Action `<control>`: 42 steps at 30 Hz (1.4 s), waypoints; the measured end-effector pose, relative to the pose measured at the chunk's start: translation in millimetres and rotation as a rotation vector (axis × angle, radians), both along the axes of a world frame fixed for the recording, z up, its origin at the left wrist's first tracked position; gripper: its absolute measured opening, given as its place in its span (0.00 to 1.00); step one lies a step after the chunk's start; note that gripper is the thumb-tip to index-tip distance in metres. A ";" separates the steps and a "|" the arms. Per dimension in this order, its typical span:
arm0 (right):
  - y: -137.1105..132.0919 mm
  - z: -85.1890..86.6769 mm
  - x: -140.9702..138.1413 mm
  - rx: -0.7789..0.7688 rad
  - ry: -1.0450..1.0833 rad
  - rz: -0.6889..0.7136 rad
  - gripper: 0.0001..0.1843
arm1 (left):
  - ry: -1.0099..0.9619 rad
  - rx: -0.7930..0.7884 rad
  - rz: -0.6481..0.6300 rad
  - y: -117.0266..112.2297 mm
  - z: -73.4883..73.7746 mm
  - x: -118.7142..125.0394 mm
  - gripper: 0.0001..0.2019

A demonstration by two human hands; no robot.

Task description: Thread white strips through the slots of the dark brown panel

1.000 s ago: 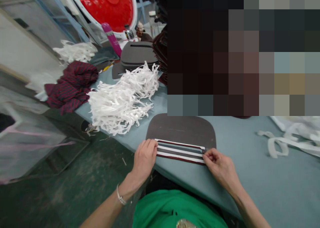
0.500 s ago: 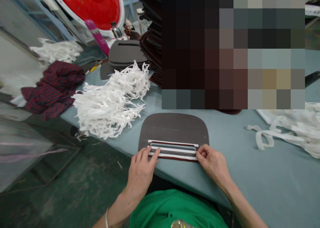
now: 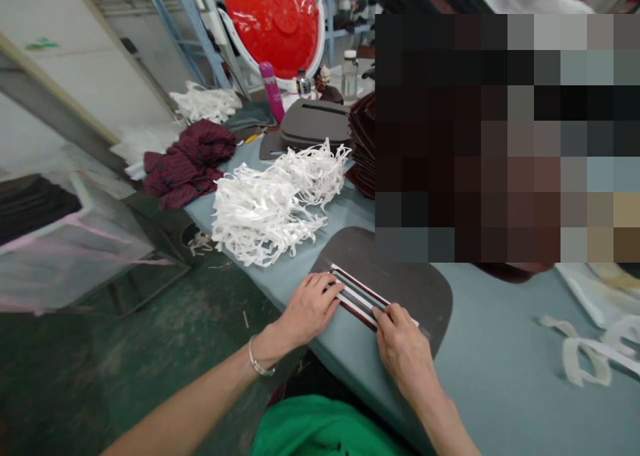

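Note:
A dark grey panel (image 3: 395, 269) with rounded corners lies flat on the table, slanting down to the right. Along its near edge runs a slot framed by dark red edging, with white strips (image 3: 361, 305) lengthwise beside it. My left hand (image 3: 311, 307) rests at the left end of these strips, fingers extended and touching the panel's edge. At the right end is my right hand (image 3: 405, 343), its bent fingers close together and pressed on the strips and the panel's near edge. The undersides of my right fingers are hidden.
A big heap of white strips (image 3: 270, 209) lies left of the panel, with a striped cloth (image 3: 190, 163) beyond. More grey panels (image 3: 315, 123) are stacked behind. Loose white strips (image 3: 585, 359) lie at right on the blue-grey table (image 3: 500, 389). A blurred block hides the upper right.
The view has swung left, so the surroundings sit further right. The panel now lies slanted in view. My right hand has come over its strips from the right end; my left stays at the left end.

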State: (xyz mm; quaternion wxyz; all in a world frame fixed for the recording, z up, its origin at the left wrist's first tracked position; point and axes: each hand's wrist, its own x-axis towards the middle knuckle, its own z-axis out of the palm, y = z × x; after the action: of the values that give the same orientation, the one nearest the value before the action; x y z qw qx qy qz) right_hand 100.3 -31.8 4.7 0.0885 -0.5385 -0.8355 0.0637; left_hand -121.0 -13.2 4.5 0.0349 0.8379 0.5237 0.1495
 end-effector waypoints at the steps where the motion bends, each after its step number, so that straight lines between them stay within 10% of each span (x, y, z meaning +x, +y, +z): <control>1: 2.6 -0.5 2.0 -0.021 0.036 -0.009 0.12 | -0.029 -0.003 0.007 -0.8 -0.5 0.3 0.16; 21: 30.8 -1.3 4.8 -0.043 -0.112 -0.066 0.06 | -0.370 0.060 0.136 -8.8 -13.7 -7.8 0.13; 32: 54.9 -5.9 -87.4 0.094 0.179 0.101 0.16 | -0.343 0.006 0.158 -7.3 -7.2 -7.8 0.22; 42: 52.8 -14.8 -90.0 0.153 0.136 -0.038 0.11 | -0.305 -0.042 0.160 -5.2 -6.9 -7.2 0.28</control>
State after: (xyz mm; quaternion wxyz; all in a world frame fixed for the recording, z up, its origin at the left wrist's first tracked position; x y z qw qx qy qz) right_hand 10.3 21.0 -10.1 0.1872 -0.5405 -0.8196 0.0344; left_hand -128.2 -18.4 -2.5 0.1192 0.7604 0.5803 0.2662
